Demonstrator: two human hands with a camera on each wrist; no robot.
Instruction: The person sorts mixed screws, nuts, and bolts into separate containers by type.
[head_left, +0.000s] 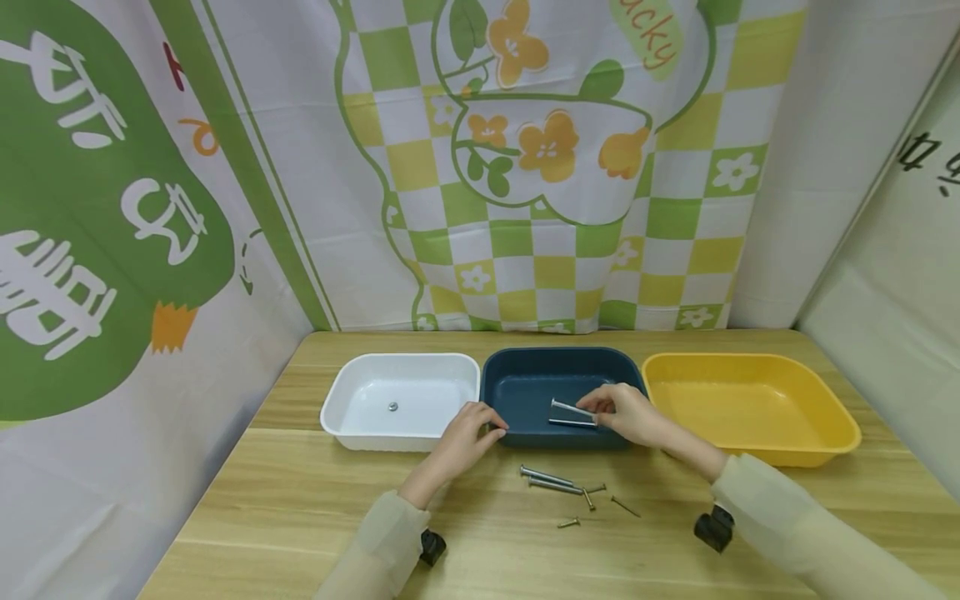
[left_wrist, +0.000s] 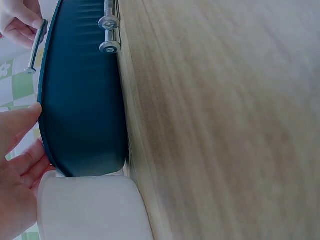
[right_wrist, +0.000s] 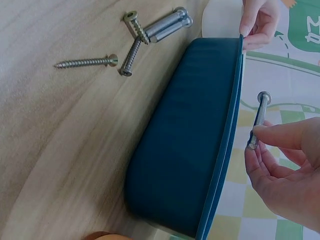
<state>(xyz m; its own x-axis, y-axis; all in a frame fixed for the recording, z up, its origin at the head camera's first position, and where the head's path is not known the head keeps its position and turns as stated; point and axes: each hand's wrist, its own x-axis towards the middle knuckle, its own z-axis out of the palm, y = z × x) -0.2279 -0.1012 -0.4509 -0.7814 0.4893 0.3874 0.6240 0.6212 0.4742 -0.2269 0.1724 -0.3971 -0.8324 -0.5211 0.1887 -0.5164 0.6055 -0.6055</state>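
Here's the right hand (head_left: 628, 414), right of centre, thumb and fingertips pinching a long bolt (head_left: 572, 408) above the blue tray (head_left: 558, 440); left of that, the left hand (head_left: 465, 438) pinches the tray's rim. Looks like the placing step: next calls for lowering the bolt, then easing that pinch. Loose screws (head_left: 568, 523) lie lower centre.

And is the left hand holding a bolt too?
No, the left hand pinches the blue tray, while the right hand holds a bolt.
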